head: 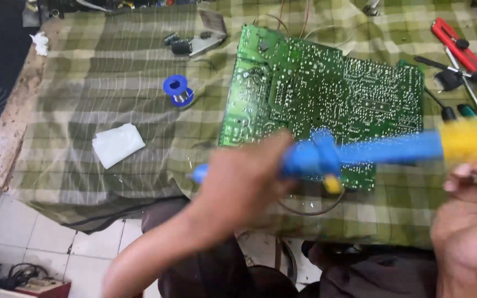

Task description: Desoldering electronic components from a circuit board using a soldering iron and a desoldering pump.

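Blue desoldering pump (360, 154) held level above near edge of green circuit board (327, 94), long axis running 9 to 3 o'clock. Tip end toward 9, yellow plunger end (467, 140) toward 3; motion-blurred. Left hand (244, 179) closed in a grip round the barrel near the tip. Right hand (467, 221) at plunger end, fingers curled, touching yellow part; grip there unclear. Board solder-side up on checked cloth over bench (6, 132). Solder spool (178, 91) at 10 o'clock of left hand, white folded pad (118, 144) beside it toward 9.
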